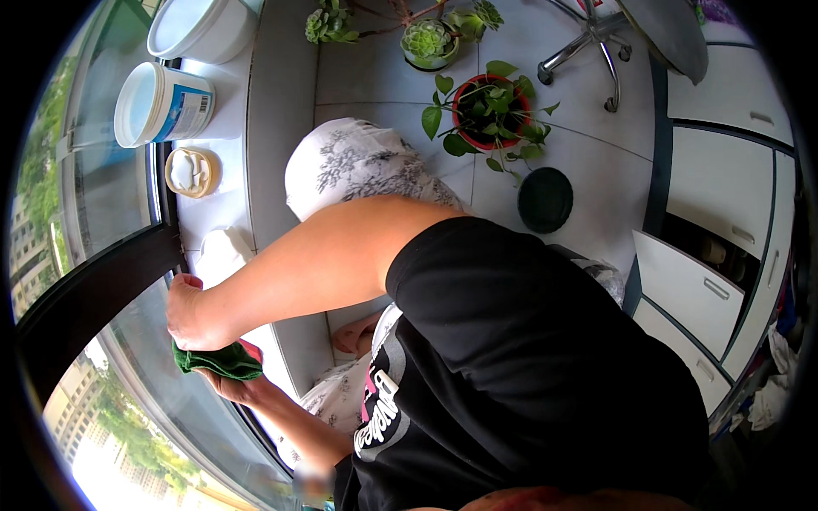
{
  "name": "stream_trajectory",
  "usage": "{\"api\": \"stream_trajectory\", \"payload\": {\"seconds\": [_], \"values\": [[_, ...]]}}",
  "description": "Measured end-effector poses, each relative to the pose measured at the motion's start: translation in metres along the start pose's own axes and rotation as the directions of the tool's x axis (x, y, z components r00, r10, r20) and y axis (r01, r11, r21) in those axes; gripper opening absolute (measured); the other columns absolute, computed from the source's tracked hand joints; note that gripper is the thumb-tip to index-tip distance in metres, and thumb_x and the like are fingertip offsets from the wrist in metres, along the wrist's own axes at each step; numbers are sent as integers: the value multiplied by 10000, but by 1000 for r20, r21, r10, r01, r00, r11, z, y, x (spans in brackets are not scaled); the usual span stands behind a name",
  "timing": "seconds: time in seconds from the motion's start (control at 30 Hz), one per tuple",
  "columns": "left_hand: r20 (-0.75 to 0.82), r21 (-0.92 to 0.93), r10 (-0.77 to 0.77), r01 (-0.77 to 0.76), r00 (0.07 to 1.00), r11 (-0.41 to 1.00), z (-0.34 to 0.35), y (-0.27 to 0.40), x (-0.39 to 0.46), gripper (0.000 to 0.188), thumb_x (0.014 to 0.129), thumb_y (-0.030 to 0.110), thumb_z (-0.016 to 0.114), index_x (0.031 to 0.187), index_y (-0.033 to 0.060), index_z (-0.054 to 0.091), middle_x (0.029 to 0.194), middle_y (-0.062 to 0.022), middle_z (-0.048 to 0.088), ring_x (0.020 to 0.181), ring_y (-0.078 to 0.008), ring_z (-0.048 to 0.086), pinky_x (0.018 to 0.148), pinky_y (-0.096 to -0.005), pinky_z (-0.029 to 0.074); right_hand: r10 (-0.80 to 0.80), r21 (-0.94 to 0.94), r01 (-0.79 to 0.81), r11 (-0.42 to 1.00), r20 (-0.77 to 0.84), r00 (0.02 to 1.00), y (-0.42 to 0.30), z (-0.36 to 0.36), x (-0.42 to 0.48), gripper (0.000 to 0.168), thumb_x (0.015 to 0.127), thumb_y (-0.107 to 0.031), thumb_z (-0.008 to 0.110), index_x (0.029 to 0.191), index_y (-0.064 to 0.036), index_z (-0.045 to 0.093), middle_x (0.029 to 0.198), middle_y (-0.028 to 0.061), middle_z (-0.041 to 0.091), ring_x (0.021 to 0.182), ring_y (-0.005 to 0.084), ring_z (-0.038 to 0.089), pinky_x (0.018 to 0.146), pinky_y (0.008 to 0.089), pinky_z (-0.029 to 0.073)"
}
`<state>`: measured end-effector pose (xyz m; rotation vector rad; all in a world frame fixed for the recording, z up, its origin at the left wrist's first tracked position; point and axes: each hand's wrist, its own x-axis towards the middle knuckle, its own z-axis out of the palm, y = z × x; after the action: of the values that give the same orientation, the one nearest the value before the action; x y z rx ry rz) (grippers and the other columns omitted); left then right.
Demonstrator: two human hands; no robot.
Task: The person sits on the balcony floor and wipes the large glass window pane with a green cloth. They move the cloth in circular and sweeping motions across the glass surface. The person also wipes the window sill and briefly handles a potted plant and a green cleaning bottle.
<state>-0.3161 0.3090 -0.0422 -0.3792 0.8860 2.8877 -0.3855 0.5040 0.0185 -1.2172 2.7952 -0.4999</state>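
Observation:
A folded green cloth [220, 362] is in my left hand [233, 386], with the fingers along its lower edge. My right hand [192, 313] is bent at the wrist close to the dark window frame [96, 290]. Its fingers curl near the glass, and the cloth meets the underside of this hand. Whether the right fingers grip anything is hidden. Beside the right forearm a white object [223, 249] rests on the tiled sill [230, 153]. A small red edge [252, 350] shows behind the cloth.
Two white plastic buckets [185, 105] and a small tub of white pieces [190, 172] stand on the sill. Potted plants [492, 112], a dark round dish [545, 200] and a wheeled chair base [594, 38] are on the floor. One cabinet drawer [690, 287] is pulled out.

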Motion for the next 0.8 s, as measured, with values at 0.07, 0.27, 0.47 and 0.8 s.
{"api": "stream_trajectory", "payload": {"seconds": [0.07, 0.27, 0.47, 0.8], "values": [[33, 3, -21, 21, 999, 1000, -8, 1, -2, 365, 995, 244, 508, 1285, 22, 507, 1329, -133, 533, 1243, -287, 485, 1098, -466, 347, 7, 17, -7, 1000, -23, 1000, -5, 0, 3, 207, 859, -204, 570, 973, -119, 720, 904, 60, 700, 808, 299, 652, 520, 460, 465], [61, -4, -134, 135, 989, 991, 5, -13, -13, 292, 953, 142, 570, 1207, -1, 577, 1286, -133, 586, 1213, -248, 529, 1084, -413, 380, 15, 24, -15, 1000, 4, 1000, -11, -6, -3, 220, 877, -213, 558, 981, -103, 717, 903, 63, 694, 811, 301, 655, 537, 456, 487], [-301, 193, 192, -138, 934, 972, 31, -42, -38, 330, 946, 121, 557, 1246, -16, 544, 1344, -152, 526, 1264, -287, 471, 1107, -486, 325, -4, 25, 5, 1000, -13, 1000, -16, -6, -16, 237, 870, -237, 563, 980, -92, 715, 891, 77, 694, 783, 298, 648, 538, 443, 495], [-353, 448, 384, -206, 854, 870, 64, -52, -48, 429, 981, 253, 495, 1344, 26, 464, 1358, -128, 492, 1268, -277, 449, 1082, -448, 335, -46, 87, 50, 995, -43, 998, -15, -18, -31, 226, 850, -236, 591, 978, -99, 719, 870, 82, 695, 746, 290, 649, 536, 433, 492]]}}
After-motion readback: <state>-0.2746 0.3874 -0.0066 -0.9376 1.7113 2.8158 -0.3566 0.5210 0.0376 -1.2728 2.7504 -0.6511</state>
